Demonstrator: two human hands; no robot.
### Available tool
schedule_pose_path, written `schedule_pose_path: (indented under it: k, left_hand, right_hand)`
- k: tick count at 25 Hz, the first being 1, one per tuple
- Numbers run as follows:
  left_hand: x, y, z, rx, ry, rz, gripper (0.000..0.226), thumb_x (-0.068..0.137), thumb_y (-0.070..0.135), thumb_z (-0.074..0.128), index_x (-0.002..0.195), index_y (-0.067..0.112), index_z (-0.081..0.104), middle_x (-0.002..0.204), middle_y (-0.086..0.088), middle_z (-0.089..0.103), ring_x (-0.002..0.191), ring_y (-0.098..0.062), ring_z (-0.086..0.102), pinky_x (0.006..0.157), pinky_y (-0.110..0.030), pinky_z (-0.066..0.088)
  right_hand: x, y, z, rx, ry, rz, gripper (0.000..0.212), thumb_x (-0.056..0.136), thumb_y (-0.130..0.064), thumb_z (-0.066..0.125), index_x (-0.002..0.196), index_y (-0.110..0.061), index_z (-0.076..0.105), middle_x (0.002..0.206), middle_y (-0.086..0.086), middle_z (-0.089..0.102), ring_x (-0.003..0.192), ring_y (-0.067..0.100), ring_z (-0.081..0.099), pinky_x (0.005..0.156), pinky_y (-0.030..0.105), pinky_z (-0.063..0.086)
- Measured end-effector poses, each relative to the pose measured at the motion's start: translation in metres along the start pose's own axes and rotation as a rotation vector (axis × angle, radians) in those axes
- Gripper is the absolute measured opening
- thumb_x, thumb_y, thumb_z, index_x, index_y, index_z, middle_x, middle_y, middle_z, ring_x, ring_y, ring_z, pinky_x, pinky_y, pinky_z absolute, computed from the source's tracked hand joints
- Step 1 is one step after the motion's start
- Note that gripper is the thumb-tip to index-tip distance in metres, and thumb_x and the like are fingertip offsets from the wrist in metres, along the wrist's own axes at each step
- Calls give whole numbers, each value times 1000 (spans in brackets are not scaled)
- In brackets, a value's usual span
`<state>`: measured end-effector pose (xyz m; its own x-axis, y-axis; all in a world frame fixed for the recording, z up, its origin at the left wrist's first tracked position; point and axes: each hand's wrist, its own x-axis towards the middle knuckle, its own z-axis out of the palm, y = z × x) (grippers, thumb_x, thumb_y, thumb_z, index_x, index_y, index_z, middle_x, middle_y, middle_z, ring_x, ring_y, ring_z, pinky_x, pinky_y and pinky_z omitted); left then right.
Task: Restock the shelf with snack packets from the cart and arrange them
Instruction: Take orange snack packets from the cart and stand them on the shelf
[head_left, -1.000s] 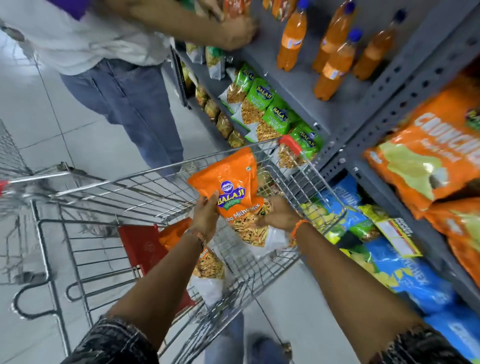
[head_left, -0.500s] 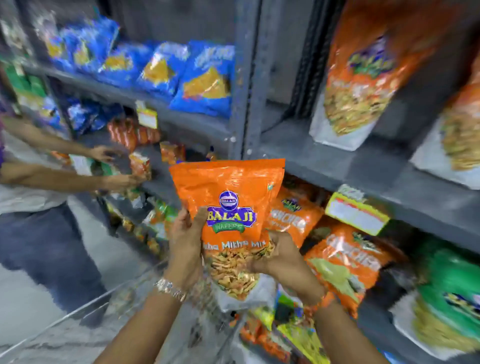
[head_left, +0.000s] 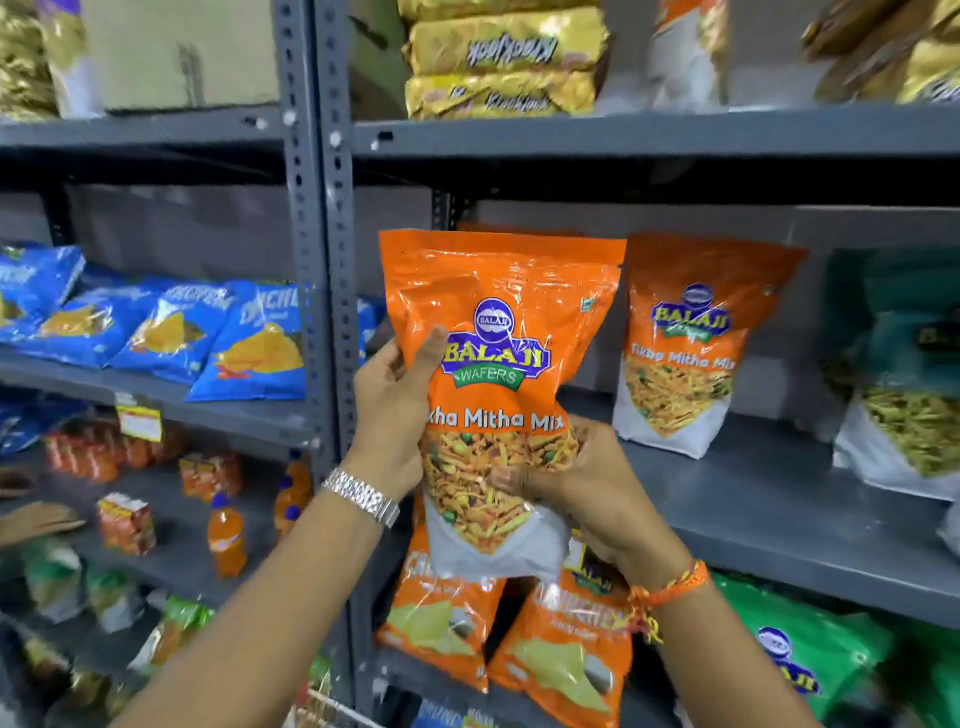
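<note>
I hold an orange Balaji Tikha Mitha Mix packet (head_left: 501, 332) upright in front of the grey shelf (head_left: 753, 499). My left hand (head_left: 395, 410) grips its left edge, thumb across the front. My right hand (head_left: 582, 493) cups its lower right side. Behind it on that shelf stands a matching orange packet (head_left: 691, 343), with the top of another one showing just behind the held packet. A thin strip of the cart's wire (head_left: 332, 704) shows at the bottom edge.
Blue chip packets (head_left: 249, 343) lie on the left bay. A teal packet (head_left: 904, 384) stands at far right. Orange (head_left: 566, 654) and green (head_left: 800, 649) packets fill the shelf below, yellow biscuit packs (head_left: 504, 57) the one above. Drink bottles (head_left: 226, 540) stand lower left, near another person's hand (head_left: 36, 519).
I have lifted the orange packet from the cart up to the middle shelf's height. My view has swung up from the cart to face the shelves.
</note>
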<state>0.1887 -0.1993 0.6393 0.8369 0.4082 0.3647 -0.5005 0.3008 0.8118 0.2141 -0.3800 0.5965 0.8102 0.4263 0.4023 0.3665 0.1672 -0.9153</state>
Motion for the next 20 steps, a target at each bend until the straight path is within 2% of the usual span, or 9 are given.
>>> schedule_pose_path:
  k: [3,8,11,15,18,20]
  left_hand:
    - [31,6,26,20,-68,20,26,92,30,68,112,13,67,104,-14,78,83,-26,77,75,-46,63]
    - [76,-5,50,38,-112,26,40,86,38,75,118,15,66,108,-13,77,96,-34,76,85,-57,59]
    - [87,-23,70,40,-140,4,41,86,36,75,119,14,65,108,-13,77,96,-35,75,84,-58,59]
    - [93,-50,94,44,-203,-27,33,85,36,76,112,20,66,110,-12,77,99,-36,74,85,-60,58]
    - [96,-68,101,70,-207,-34,30,84,37,76,108,22,66,109,-9,77,100,-34,74,85,-56,59]
    - [97,-75,102,81,-202,-26,26,84,38,76,104,25,67,108,-8,77,100,-32,74,85,-54,60]
  right_hand:
    - [27,-12,-17,-14,47,-41,45,70,10,82,113,5,70,110,17,77,102,30,75,87,42,60]
    - [67,-18,-45,-60,98,12,45,69,11,82,112,8,67,113,22,74,107,35,72,95,50,57]
    - [73,-16,-68,-81,159,52,48,66,10,85,110,1,67,110,19,75,106,33,72,94,50,57]
    - [68,-6,-97,-51,217,49,49,67,17,80,102,-13,67,100,8,78,102,26,74,88,42,61]
    - [66,6,-110,-34,227,51,61,65,18,81,118,-7,62,106,8,77,100,21,75,90,42,60]
    - [65,12,-112,-9,229,56,77,58,8,86,128,-1,56,114,13,74,107,25,73,89,40,60]
